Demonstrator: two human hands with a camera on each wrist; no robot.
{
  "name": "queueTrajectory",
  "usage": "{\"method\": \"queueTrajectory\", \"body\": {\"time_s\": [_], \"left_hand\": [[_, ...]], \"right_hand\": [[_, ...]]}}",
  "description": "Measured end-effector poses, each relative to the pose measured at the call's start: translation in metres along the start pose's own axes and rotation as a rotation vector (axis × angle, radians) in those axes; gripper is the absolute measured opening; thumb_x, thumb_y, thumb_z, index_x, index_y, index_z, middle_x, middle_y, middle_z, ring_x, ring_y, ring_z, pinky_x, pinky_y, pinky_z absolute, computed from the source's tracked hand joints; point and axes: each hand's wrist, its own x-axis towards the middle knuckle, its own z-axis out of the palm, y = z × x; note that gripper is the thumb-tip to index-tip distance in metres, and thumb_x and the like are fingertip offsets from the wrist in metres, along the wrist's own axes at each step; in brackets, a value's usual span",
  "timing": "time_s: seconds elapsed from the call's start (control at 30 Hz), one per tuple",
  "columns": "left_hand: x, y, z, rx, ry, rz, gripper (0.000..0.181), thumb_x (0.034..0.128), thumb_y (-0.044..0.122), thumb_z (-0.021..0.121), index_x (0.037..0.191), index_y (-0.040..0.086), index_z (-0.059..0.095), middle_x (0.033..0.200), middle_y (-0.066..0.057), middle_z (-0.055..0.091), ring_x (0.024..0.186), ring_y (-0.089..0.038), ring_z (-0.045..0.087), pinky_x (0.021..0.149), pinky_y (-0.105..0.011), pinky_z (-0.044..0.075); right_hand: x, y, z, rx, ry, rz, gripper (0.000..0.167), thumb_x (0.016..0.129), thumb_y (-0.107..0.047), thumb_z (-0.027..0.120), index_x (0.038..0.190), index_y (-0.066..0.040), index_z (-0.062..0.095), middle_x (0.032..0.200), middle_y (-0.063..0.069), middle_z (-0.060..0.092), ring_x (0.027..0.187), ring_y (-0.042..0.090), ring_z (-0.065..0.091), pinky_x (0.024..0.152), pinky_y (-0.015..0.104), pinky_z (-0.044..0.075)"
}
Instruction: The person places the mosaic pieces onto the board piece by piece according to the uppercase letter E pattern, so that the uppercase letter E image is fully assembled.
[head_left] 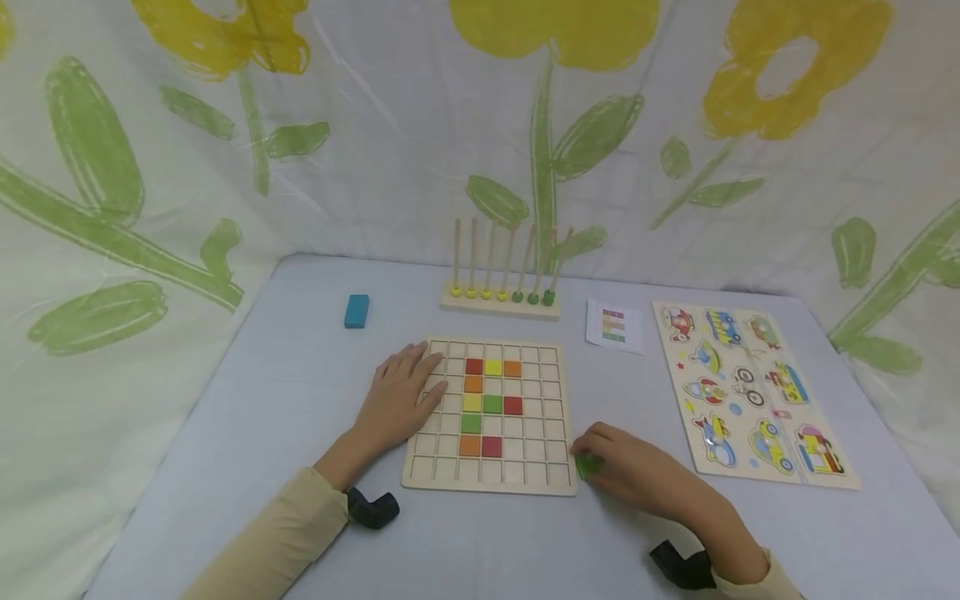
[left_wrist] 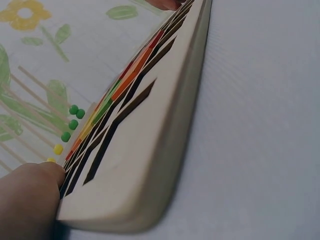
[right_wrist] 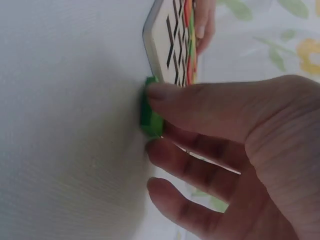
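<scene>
A square wooden grid board [head_left: 491, 489] lies flat on the table, with several red, orange, yellow and green square tiles [head_left: 492, 404] in its cells. My left hand [head_left: 395, 398] rests on the board's left edge, fingers stretched over the cells. In the left wrist view its thumb [left_wrist: 31, 197] touches the board [left_wrist: 142, 170]. Beside the board's front right corner, my right hand [head_left: 637, 468] pinches a green block [right_wrist: 152, 112] between thumb and fingers, low over the table. The other fingers of that hand are loosely bent.
A blue block [head_left: 357, 311] lies back left. Behind the board stands a wooden peg rack [head_left: 498, 307] with yellow and green beads. A pattern card [head_left: 634, 333] and a picture puzzle board [head_left: 705, 460] are on the right. A flowered cloth [head_left: 390, 167] hangs behind the table.
</scene>
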Motion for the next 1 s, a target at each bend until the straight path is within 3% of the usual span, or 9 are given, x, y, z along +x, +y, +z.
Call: {"method": "queueTrajectory", "body": {"time_s": [0.17, 0.4, 0.57, 0.77, 1.0], "left_hand": [[0.000, -0.001, 0.001, -0.008, -0.005, -0.006, 0.055, 0.0980, 0.047, 0.043, 0.144, 0.017, 0.042, 0.154, -0.011, 0.031, 0.144, -0.030, 0.023, 0.115, -0.051, 0.019], [0.000, 0.000, -0.001, -0.015, -0.008, -0.003, 0.055, 0.0980, 0.047, 0.043, 0.144, 0.017, 0.042, 0.154, -0.011, 0.031, 0.144, -0.030, 0.023, 0.115, -0.051, 0.018], [0.000, 0.000, -0.003, -0.015, -0.011, -0.002, 0.055, 0.0982, 0.046, 0.042, 0.144, 0.016, 0.042, 0.155, -0.011, 0.031, 0.144, -0.030, 0.022, 0.115, -0.051, 0.018], [0.000, 0.000, -0.003, -0.017, -0.018, -0.007, 0.055, 0.0983, 0.046, 0.042, 0.145, 0.016, 0.042, 0.155, -0.011, 0.030, 0.145, -0.029, 0.022, 0.116, -0.051, 0.017], [0.000, 0.000, -0.001, -0.011, -0.013, -0.006, 0.056, 0.0982, 0.047, 0.042, 0.145, 0.017, 0.041, 0.155, -0.010, 0.030, 0.145, -0.029, 0.022, 0.116, -0.051, 0.017]], "right_hand": [[0.001, 0.001, 0.002, -0.048, 0.031, 0.011, 0.028, 0.086, -0.017, 0.071, 0.112, -0.018, 0.063, 0.110, -0.010, 0.059, 0.098, 0.004, 0.059, 0.084, 0.025, 0.053], [-0.002, 0.005, 0.001, -0.063, 0.014, 0.045, 0.028, 0.086, -0.016, 0.071, 0.112, -0.018, 0.064, 0.109, -0.010, 0.059, 0.095, 0.002, 0.057, 0.082, 0.024, 0.053], [0.001, 0.003, 0.000, -0.100, 0.053, 0.045, 0.028, 0.086, -0.018, 0.072, 0.112, -0.019, 0.062, 0.109, -0.010, 0.060, 0.094, 0.003, 0.060, 0.080, 0.024, 0.053], [0.015, -0.007, 0.002, -0.057, 0.089, -0.016, 0.026, 0.087, -0.022, 0.071, 0.110, -0.022, 0.059, 0.108, -0.014, 0.059, 0.084, -0.002, 0.054, 0.075, 0.021, 0.052], [0.037, -0.024, 0.009, -0.088, 0.084, -0.100, 0.020, 0.087, -0.024, 0.071, 0.105, -0.024, 0.061, 0.100, -0.018, 0.056, 0.081, -0.001, 0.050, 0.074, 0.019, 0.050]]}}
